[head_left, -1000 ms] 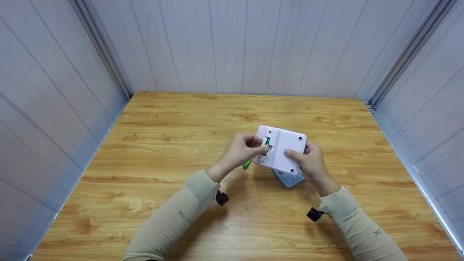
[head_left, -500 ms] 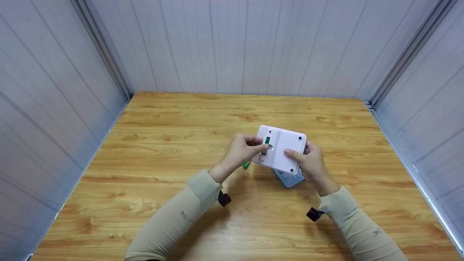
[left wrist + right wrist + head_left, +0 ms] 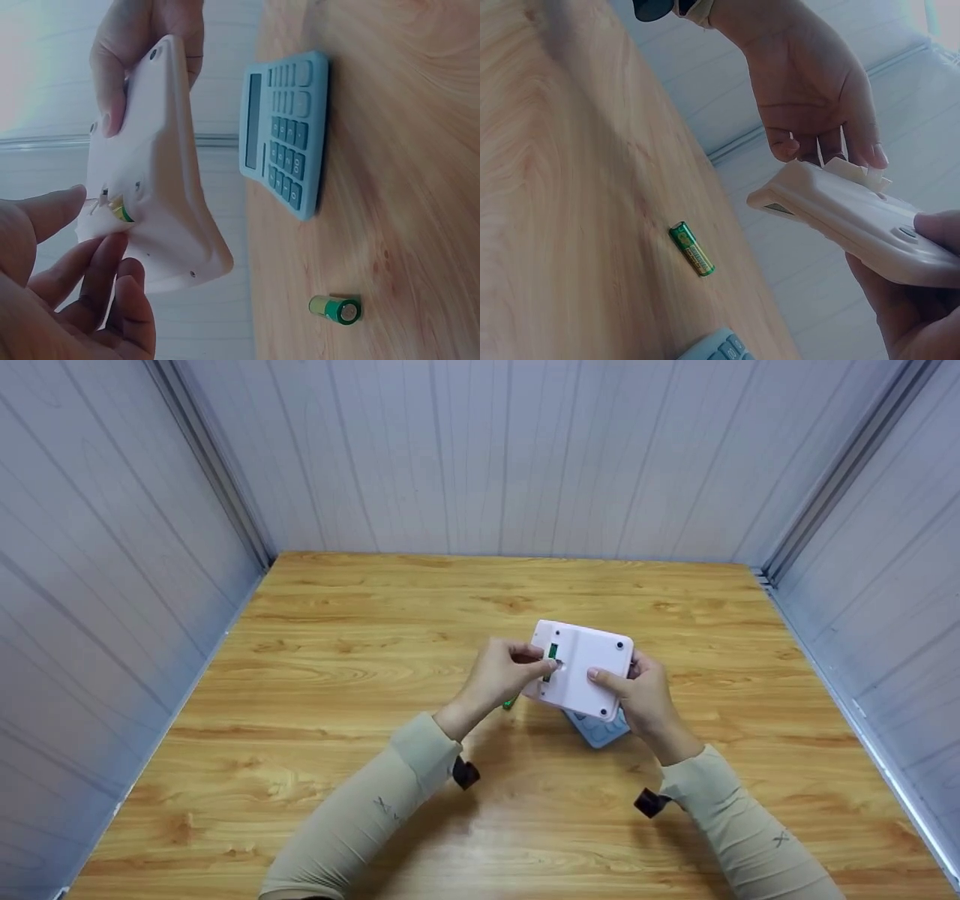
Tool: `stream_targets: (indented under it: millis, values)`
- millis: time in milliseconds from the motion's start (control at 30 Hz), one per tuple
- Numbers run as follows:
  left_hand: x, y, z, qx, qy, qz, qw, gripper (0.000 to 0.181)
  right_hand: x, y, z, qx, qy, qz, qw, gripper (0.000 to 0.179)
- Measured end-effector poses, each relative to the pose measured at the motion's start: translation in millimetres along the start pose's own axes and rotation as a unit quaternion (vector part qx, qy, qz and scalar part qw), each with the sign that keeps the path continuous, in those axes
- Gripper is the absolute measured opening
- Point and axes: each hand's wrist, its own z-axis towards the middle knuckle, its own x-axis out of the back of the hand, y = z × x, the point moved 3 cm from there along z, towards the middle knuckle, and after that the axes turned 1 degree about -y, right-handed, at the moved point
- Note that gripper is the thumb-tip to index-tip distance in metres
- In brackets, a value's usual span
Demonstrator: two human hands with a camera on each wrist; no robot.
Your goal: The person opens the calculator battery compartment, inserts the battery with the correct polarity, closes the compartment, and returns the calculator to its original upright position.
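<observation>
A pale pinkish-white calculator [image 3: 589,649] is held up, its back with small dark feet turned toward the head camera. My right hand [image 3: 651,697] grips its right side, thumb on the back and fingers beneath. At the opened battery compartment, my left hand [image 3: 499,671] pinches a small pale battery cover [image 3: 844,166] between thumb and fingers. A green battery [image 3: 120,210] shows inside the compartment, partly hidden by the cover and fingers. Below lies a loose green battery [image 3: 692,249] on the table.
A light-blue calculator [image 3: 322,90] lies keys up on the wooden table [image 3: 375,615], partly under the held one in the head view. Pale panel walls [image 3: 480,457] enclose the table at the back and both sides.
My left wrist has shifted slightly to the right, its thumb staying at the compartment. Less green shows there now than a second ago. The right hand and calculator hold nearly still.
</observation>
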Motion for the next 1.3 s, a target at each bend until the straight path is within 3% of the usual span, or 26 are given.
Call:
stream_targets:
  millis: [300,367,500,633,767,933,1000,1100,1200,1300]
  values:
    - [-5.3,2.4,-4.0,-0.065,0.042,0.090,0.9929,0.018,-3.8,-3.7,-1.3,0.013,0.007,0.001,0.9999,0.049]
    - [-5.8,3.9,-5.3,-0.083,0.049,0.129,0.9869,0.018,-4.3,-3.8,-1.6,0.015,0.006,0.000,0.9999,0.049]
    - [-6.6,6.8,-8.1,-0.125,0.061,0.210,0.9677,0.019,-6.4,-3.0,-1.9,0.022,-0.001,0.007,0.9997,0.049]
    - [-6.9,7.7,-9.6,-0.146,0.061,0.240,0.9577,0.022,-7.7,-1.5,-1.3,0.026,0.002,0.021,0.9994,0.047]
    - [-4.1,6.9,-8.2,-0.144,0.058,0.216,0.9639,0.021,-7.7,-2.1,-1.3,0.024,0.006,0.021,0.9995,0.047]
    - [2.3,2.4,-3.6,-0.113,0.045,0.145,0.9820,0.018,-7.1,-4.0,-2.0,0.022,0.006,0.020,0.9995,0.047]
    - [4.9,-1.3,-1.1,-0.088,0.032,0.106,0.9900,0.025,-6.7,-4.9,-2.7,0.021,0.006,0.021,0.9995,0.046]
    - [8.9,-8.5,3.3,-0.031,0.013,0.041,0.9986,0.050,-6.1,-6.4,-4.0,0.022,0.002,0.022,0.9995,0.047]
    - [11.3,-16.8,8.0,0.030,-0.006,-0.014,0.9994,0.077,-5.7,-7.2,-5.0,0.022,-0.003,0.020,0.9996,0.049]
    - [12.0,-22.0,10.9,0.064,-0.027,-0.051,0.9963,0.087,-6.0,-7.2,-5.6,0.020,-0.008,0.018,0.9996,0.049]
